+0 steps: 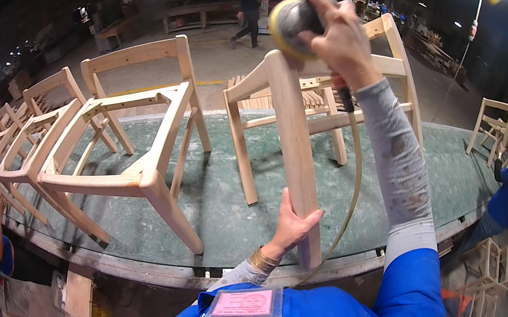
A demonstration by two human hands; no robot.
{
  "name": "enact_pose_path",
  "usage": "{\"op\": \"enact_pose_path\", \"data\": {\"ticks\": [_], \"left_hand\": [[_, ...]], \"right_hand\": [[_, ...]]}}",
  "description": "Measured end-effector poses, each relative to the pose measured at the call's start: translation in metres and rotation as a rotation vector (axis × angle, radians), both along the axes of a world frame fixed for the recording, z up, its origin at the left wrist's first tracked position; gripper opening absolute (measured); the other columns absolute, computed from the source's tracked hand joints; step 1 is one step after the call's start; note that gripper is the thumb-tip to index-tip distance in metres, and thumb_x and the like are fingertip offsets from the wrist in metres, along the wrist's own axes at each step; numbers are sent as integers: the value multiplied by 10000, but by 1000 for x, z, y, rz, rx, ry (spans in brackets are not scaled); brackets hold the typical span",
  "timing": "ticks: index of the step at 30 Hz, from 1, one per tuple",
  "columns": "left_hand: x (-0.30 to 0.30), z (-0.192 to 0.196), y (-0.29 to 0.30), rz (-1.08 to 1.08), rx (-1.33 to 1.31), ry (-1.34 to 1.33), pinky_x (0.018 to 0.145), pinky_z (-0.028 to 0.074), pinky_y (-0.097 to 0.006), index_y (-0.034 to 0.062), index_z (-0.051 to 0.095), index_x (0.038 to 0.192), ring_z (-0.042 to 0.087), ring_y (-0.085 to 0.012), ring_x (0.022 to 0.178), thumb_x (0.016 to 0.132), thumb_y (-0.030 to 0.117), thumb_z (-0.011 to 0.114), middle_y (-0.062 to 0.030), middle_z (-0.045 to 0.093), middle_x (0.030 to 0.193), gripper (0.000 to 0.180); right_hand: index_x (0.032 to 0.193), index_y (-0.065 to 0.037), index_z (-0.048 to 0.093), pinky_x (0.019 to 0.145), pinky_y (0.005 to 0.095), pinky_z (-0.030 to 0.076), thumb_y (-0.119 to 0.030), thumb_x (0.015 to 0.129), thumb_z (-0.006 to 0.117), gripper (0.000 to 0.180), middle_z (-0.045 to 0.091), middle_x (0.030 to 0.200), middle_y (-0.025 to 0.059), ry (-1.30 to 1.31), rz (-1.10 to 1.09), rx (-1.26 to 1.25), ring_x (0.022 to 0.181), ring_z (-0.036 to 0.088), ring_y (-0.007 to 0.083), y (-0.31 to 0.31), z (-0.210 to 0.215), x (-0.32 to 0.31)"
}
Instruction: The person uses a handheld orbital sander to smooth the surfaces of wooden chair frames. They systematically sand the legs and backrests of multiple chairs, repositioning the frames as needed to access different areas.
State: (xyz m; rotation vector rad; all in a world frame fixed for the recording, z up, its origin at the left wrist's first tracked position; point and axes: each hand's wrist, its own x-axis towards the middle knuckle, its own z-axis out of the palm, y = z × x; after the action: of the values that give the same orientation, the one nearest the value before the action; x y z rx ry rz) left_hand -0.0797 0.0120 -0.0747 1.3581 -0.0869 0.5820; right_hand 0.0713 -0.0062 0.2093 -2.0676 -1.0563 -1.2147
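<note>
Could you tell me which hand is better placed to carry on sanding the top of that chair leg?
Right, probably: the right hand already holds the sander against the chair leg, while the left hand steadies it lower down.

The chair frame (292, 131) is bare, pale wood, smooth and matt, unvarnished. Under it the counter (225, 207) has a dull green, scuffed and dusty surface. On the frame's top corner sits the sander (288, 23), dark matt body with a yellowish foam-like pad. A thin, glossy yellow hose (351, 195) hangs beside the frame.
</note>
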Motion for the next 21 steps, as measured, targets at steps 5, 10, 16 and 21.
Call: {"op": "enact_pose_path", "data": {"ticks": [5, 10, 16, 21], "left_hand": [[2, 8, 2, -24, -50, -13, 696, 497, -293, 39, 389, 1078, 543, -139, 840, 746, 98, 742, -65, 494, 960, 488], [11, 4, 6, -5, -15, -41, 705, 485, -273, 58, 381, 1126, 525, -114, 835, 789, 99, 697, -42, 482, 957, 464], [20, -11, 12, -16, -266, -14, 664, 493, -312, 75, 383, 1183, 548, -173, 766, 943, 337, 452, -82, 522, 933, 361], [21, -1, 11, -99, -378, 34, 601, 485, -332, 97, 420, 1131, 545, -208, 679, 962, 500, 288, -101, 534, 855, 456]], "right_hand": [[1284, -239, 494, 890, 409, 483, -233, 648, 768, 693, 599, 1167, 69, 72, -134, 203, 995, 584, 335, -62, -9, 33], [1300, -66, 473, 942, 362, 453, -87, 649, 785, 722, 588, 1167, 165, 140, -2, 467, 1091, 568, 255, -171, -83, 17], [1318, -7, 436, 975, 349, 423, -3, 617, 749, 767, 541, 1239, 180, 583, -183, 580, 1132, 537, 265, -245, -226, -38], [1343, -179, 432, 909, 423, 452, -129, 558, 770, 856, 554, 1091, 213, 947, -506, 273, 1035, 544, 378, -239, -370, -41]]}}
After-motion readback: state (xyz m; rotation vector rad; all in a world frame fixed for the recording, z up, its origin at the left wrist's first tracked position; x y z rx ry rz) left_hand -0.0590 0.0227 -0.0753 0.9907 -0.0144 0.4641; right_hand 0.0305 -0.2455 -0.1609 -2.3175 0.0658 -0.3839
